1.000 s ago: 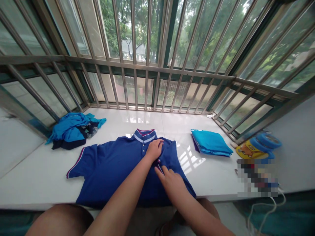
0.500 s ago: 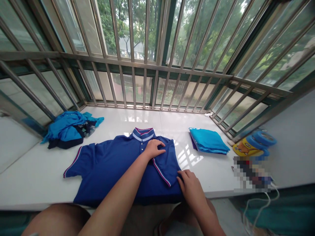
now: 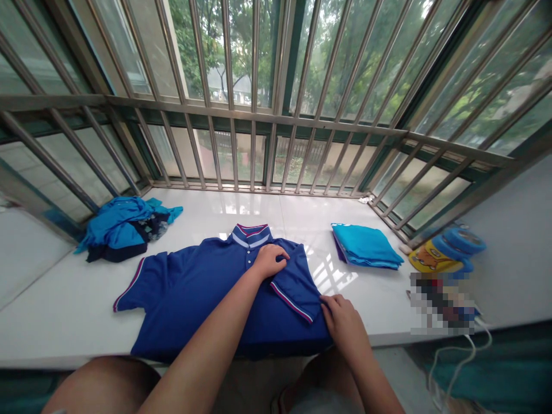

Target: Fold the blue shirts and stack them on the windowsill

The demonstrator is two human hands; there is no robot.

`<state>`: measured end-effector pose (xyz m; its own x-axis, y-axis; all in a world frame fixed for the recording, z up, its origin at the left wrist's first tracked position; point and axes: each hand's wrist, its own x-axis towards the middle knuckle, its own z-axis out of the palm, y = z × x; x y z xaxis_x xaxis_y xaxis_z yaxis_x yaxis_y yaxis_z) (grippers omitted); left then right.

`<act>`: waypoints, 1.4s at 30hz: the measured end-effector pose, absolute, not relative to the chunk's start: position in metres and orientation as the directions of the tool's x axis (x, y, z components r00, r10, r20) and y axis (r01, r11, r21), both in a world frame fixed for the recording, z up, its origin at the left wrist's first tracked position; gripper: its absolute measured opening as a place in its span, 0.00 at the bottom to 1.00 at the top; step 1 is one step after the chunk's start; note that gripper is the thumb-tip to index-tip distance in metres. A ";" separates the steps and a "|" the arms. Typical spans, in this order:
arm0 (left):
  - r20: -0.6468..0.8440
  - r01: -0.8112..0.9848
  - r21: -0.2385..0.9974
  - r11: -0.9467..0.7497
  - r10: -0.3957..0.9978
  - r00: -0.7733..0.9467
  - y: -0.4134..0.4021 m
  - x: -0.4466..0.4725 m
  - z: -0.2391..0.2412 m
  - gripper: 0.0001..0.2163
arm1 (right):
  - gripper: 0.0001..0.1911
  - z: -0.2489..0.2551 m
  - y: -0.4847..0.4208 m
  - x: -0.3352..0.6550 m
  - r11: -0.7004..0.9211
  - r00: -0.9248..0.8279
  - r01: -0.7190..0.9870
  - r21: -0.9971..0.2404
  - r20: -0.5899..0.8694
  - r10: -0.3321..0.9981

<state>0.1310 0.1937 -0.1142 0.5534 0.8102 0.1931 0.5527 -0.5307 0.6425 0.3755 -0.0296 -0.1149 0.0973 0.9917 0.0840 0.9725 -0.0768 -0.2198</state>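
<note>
A dark blue polo shirt [image 3: 194,299] lies front up on the white ledge, its collar toward the window and its hem over the near edge. Striped trim runs along the collar and sleeve ends. My left hand [image 3: 271,261] rests on the shirt just below the collar's right side, fingers curled in on the cloth at the shoulder. At the outer edge of the right-hand sleeve, my right hand [image 3: 345,322] pinches the fabric between thumb and fingers. That sleeve is folded down over the shirt's body.
A crumpled heap of blue and black clothes [image 3: 125,227] sits at the left. To the right are a folded bright blue garment [image 3: 366,246] and a yellow and blue jug [image 3: 444,253], with a blurred-out item and white cable nearby. Metal bars [image 3: 254,118] line the window.
My right hand has moved a little to the right, and the sleeve and shirt side have shifted outward with it. My left hand stays almost in place.
</note>
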 end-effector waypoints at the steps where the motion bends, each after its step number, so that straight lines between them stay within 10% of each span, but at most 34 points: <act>1: 0.189 0.556 0.643 -0.527 0.812 0.552 0.194 0.131 -0.114 0.09 | 0.16 -0.113 -0.028 0.382 -0.089 0.103 0.973 -0.211 0.057 0.993; 11: 0.166 0.576 0.632 -0.518 0.816 0.553 0.193 0.132 -0.110 0.11 | 0.24 -0.110 -0.014 0.360 0.067 0.034 0.940 -0.333 0.288 0.957; 32: -0.051 0.687 0.638 -0.348 0.871 0.488 0.236 0.229 -0.100 0.11 | 0.27 -0.116 -0.012 0.326 -0.035 0.098 0.948 -0.317 0.183 0.978; 42: 0.084 0.640 0.637 -0.429 0.864 0.496 0.236 0.201 -0.101 0.09 | 0.28 -0.116 -0.011 0.326 -0.045 0.098 0.953 -0.301 0.162 0.982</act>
<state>0.2009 0.2358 -0.1011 0.4960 0.8643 0.0839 0.6405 -0.4293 0.6367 0.3263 -0.0109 -0.1164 0.0975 0.9819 0.1624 0.9527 -0.0449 -0.3006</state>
